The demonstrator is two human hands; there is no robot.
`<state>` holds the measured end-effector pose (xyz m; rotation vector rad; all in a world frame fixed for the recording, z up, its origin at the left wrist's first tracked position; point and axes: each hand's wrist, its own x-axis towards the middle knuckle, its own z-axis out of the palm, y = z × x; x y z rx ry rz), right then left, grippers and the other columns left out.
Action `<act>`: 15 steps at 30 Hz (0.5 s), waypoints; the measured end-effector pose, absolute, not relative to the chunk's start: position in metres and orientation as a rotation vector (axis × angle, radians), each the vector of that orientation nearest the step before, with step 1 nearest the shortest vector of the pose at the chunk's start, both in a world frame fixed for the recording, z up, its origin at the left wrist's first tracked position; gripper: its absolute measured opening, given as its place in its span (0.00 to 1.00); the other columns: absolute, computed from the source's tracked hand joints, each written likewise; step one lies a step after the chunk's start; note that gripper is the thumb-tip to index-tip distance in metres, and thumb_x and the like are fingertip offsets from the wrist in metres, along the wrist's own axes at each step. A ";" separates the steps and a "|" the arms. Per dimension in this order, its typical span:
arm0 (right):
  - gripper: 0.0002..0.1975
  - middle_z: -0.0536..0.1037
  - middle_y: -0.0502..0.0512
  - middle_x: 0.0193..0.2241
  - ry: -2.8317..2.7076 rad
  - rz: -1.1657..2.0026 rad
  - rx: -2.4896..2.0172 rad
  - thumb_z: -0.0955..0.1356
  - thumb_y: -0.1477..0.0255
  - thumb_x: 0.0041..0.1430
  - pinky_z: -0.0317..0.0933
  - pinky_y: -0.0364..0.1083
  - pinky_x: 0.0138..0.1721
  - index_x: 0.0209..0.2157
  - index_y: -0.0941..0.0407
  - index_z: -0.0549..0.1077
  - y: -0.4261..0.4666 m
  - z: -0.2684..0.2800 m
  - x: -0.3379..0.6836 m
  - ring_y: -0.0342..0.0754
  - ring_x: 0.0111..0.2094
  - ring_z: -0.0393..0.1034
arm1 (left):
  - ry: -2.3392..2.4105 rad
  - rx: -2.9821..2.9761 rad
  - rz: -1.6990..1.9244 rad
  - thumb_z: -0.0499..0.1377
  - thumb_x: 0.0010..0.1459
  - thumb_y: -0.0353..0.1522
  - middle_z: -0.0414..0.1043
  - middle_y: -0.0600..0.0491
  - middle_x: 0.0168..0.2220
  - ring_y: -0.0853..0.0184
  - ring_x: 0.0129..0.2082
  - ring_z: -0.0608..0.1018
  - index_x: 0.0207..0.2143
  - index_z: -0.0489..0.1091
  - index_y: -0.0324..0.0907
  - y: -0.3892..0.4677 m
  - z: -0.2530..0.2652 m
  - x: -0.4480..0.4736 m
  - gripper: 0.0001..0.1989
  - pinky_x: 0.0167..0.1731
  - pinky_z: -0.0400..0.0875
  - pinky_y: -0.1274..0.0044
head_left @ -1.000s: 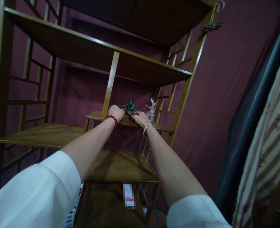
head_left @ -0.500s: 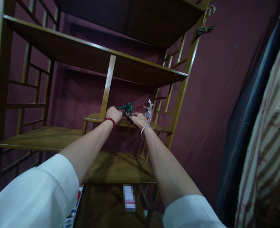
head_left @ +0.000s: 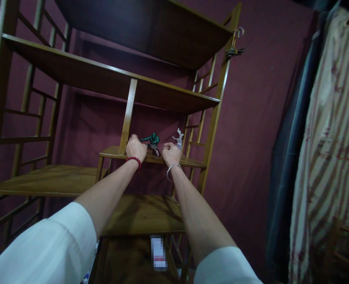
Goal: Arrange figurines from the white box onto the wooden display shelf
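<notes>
Wood unit w/ raised shelf. Hands apart: L hand curled, R hand loosely bent — can't tell if either grips. Btwn them on shelf, green fig. — clear deer partly behind R hand.

Short shelf: brown, wood-look board, raised above the longer shelf beyond its left end.
Post: upright at the front edge, a little in from the left corner.
Green ornament: on a dark base, near mid-length, close to the front edge.
Antlered clear figure: towards the right end, lower part hidden.
</notes>
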<state>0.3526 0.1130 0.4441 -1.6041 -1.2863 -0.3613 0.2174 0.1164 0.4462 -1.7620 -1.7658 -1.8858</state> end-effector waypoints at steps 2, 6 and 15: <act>0.15 0.77 0.53 0.33 -1.277 -0.367 -1.562 0.58 0.75 0.49 0.59 0.42 0.39 0.35 0.53 0.73 0.110 0.441 0.353 0.47 0.36 0.69 | -1.693 -1.729 -1.928 0.51 0.46 0.23 0.70 0.45 0.38 0.61 0.39 0.73 0.41 0.63 0.40 0.115 0.445 0.218 0.16 0.36 0.65 0.73; 0.15 0.76 0.50 0.33 -1.306 -0.416 -1.454 0.57 0.74 0.51 0.58 0.41 0.39 0.36 0.53 0.72 0.102 0.432 0.353 0.45 0.36 0.69 | -1.487 -1.731 -1.948 0.48 0.47 0.22 0.69 0.48 0.37 0.63 0.39 0.71 0.38 0.63 0.40 0.113 0.440 0.218 0.15 0.39 0.64 0.74; 0.14 0.75 0.50 0.34 -1.517 -0.518 -1.279 0.56 0.77 0.52 0.56 0.41 0.43 0.35 0.54 0.70 0.080 0.408 0.358 0.44 0.38 0.67 | -1.254 -1.909 -1.735 0.46 0.51 0.23 0.68 0.49 0.35 0.63 0.39 0.69 0.34 0.63 0.42 0.102 0.419 0.212 0.11 0.42 0.62 0.74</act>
